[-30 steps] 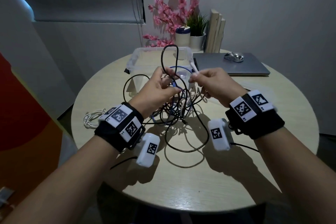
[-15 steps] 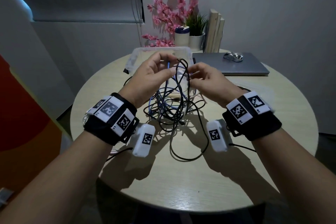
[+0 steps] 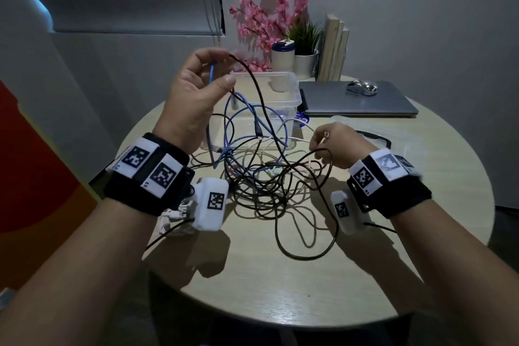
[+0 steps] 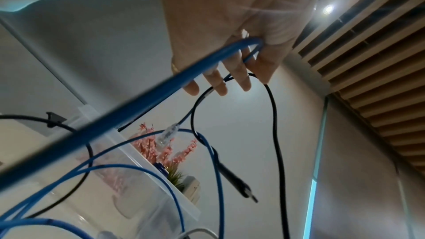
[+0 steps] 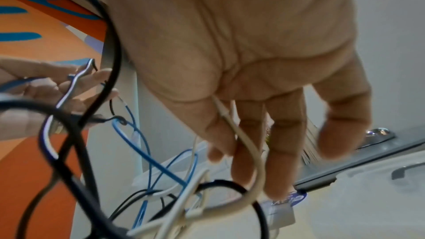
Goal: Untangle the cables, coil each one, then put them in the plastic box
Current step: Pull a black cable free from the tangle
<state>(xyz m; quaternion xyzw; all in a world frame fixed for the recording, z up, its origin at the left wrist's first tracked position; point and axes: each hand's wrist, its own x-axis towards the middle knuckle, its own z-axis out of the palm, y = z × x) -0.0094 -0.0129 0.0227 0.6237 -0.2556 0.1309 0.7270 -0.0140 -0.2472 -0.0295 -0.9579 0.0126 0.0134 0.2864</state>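
Note:
A tangle of black, blue and white cables [image 3: 261,180] lies mid-table in front of the clear plastic box [image 3: 292,84]. My left hand [image 3: 222,67] is raised above the box. Its fingers [image 4: 230,79] curl round a bend of the blue cable [image 4: 138,101], and a black cable [image 4: 274,134] hangs over them too. Both cables drop from the hand into the tangle. My right hand [image 3: 318,149] is low at the tangle's right side. In the right wrist view it [image 5: 230,161] pinches a white cable [image 5: 253,152] between thumb and fingers, with a black loop passing close by.
A coiled white cable [image 3: 174,213] lies under my left wrist. Behind the box stand a canister [image 3: 282,59], a potted plant [image 3: 304,62] and pink flowers. A closed laptop [image 3: 356,101] carries a mouse [image 3: 361,87]. A clear lid [image 3: 407,146] lies at the right.
My left hand has risen, lifting the blue and black cables above the box. My right hand has dropped down and to the right, away from the left hand. The tangle has spread out.

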